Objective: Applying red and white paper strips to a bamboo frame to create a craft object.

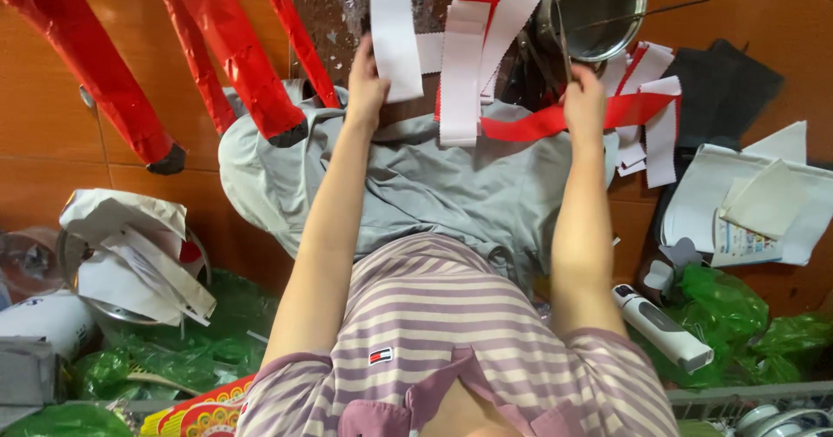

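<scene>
Gripping one white paper strip [392, 29] at its lower edge, the left hand [366, 85] is closed above the grey cloth [434, 185]. Right hand [584, 103] pinches one red strip [555, 120] and two thin metal rods [562, 42]. One metal bowl [599, 7] sits beyond.

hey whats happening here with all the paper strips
A person in a striped shirt sits on the floor with a grey cloth over their lap. The left hand holds up a white paper strip; the right hand holds scissors at a red strip. More red and white strips lie around a metal bowl.
</scene>
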